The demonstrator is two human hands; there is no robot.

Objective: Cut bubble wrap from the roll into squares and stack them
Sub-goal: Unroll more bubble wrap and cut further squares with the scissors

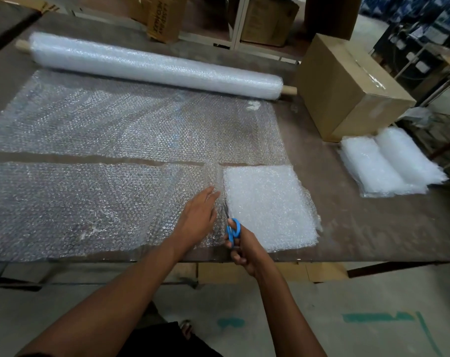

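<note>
On the left and across the near half of the table (pixel 347 228) lies the near strip of bubble wrap (pixel 77 207), already separated by a long crosswise gap from the far sheet (pixel 131 124), which runs to the roll (pixel 154 65) at the far side. The step in hand appears to be cutting a square off the right end of that strip.

The left hand (pixel 198 217) lies flat on the strip with fingers straight, pressing it down just left of the cut line. To cut well, it should hold the wrap taut and close to the blades, fingertips clear of them.

Just right of it, the right hand (pixel 240 249) grips the blue-handled scissors (pixel 233 231), fingers curled through the loops; the blades point away towards the far edge and are mostly lost against the wrap, so I cannot tell how far they are open. Long, steady strokes along the edge of the neighbouring stack would likely keep the cut straight.

Immediately right sits a stack of cut squares (pixel 270 207), a handy size guide. Farther right, near the table edge, lies a larger pile of finished pieces (pixel 389 163) in front of a cardboard box (pixel 347 86).
</note>
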